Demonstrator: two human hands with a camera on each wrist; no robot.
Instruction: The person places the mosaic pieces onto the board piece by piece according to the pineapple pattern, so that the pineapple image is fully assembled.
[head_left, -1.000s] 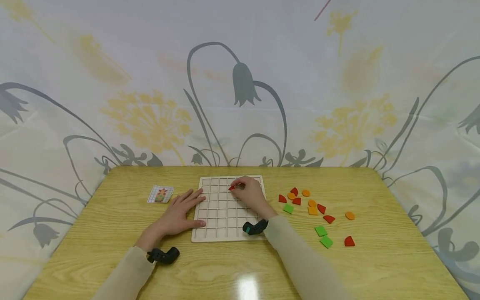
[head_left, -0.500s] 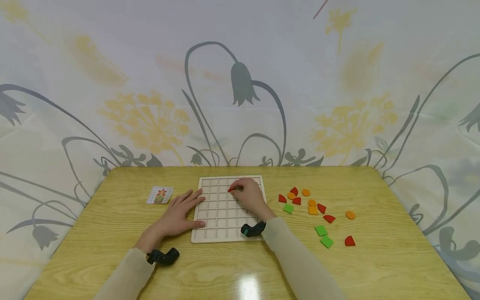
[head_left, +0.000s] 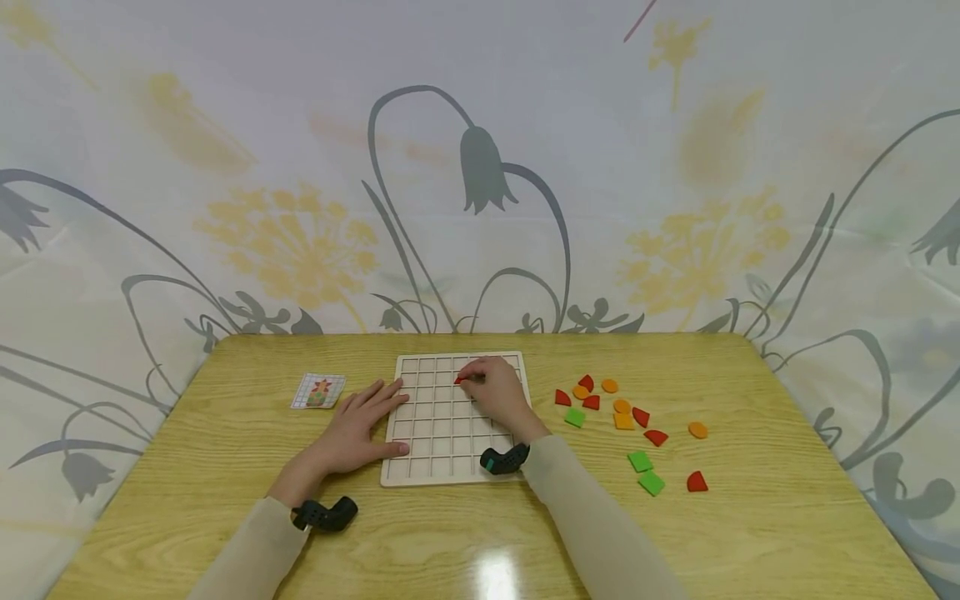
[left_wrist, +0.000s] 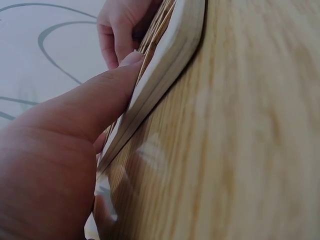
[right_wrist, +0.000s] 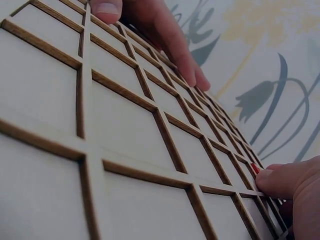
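Note:
A pale wooden grid board [head_left: 442, 429] lies flat on the table in the head view. My left hand [head_left: 348, 433] rests on its left edge, fingers spread and thumb on the near part of the rim. Over the upper middle of the grid, my right hand [head_left: 501, 396] pinches a small red piece [head_left: 458, 381] between thumb and fingers. Most of that piece is hidden; in the right wrist view only a red sliver [right_wrist: 255, 168] shows by the thumb, at the grid. The left wrist view has the left thumb [left_wrist: 107, 92] lying on the board's edge.
Right of the board lie loose pieces: red quarter circles [head_left: 697, 482], orange discs [head_left: 698, 430], an orange square [head_left: 624, 422] and green squares [head_left: 652, 483]. A card [head_left: 318, 391] with a patterned picture on a grid lies left of the board. A patterned wall backs the table [head_left: 420, 542].
My right hand has shifted very slightly left and down with the red piece in its pinch. The left hand stays on the board's edge; the loose pieces lie as before.

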